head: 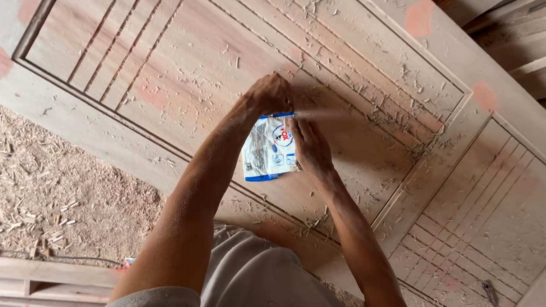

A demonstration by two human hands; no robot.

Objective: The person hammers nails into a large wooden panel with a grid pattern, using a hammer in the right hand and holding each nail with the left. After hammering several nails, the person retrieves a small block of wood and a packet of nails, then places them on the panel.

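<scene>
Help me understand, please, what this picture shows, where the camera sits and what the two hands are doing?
The single picture comes from a camera worn on a person's head, looking down at their own bare arms. There is no machine. Below lies a panelled wooden door, laid flat and strewn with shavings. Both hands meet at the top of a small white and blue pouch: the left hand pinches its upper edge, and the right hand holds its side. Sawdust covers the ground at the left.

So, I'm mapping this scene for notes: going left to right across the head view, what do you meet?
Sawdust-strewn floor → left hand → white-and-blue pouch → right hand → small lower panel of the wooden door.
</scene>
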